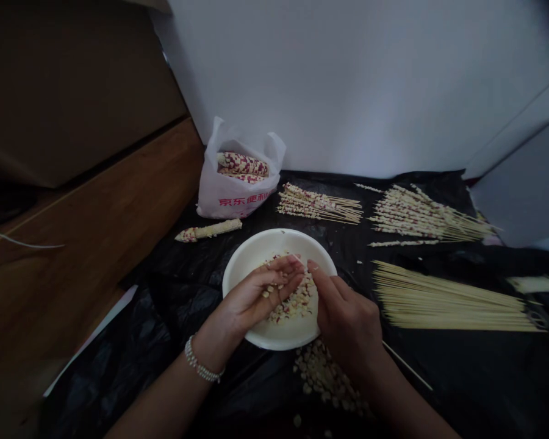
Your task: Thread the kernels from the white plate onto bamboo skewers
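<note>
Over a white bowl point(322, 244) of loose corn kernels point(297, 305), both of my hands work close together. My left hand point(258, 289) is cupped palm up, fingers curled around several kernels, with a bracelet on the wrist. Pinched in my right hand point(350, 311) is a thin bamboo skewer point(408, 367); its rear end sticks out past the wrist, while its middle is hidden by the hand. The front tip meets the left fingertips, where a pale kernel seems to be, too small to make out clearly.
A plastic bag point(235, 195) holds speckled corn cobs point(242, 163). A partly stripped cob point(210, 230) lies before it. Kernel-threaded skewers form two piles point(318, 204), point(412, 213). Bare skewers point(443, 299) lie at right. More kernels point(327, 375) rest on the black plastic sheet point(174, 317).
</note>
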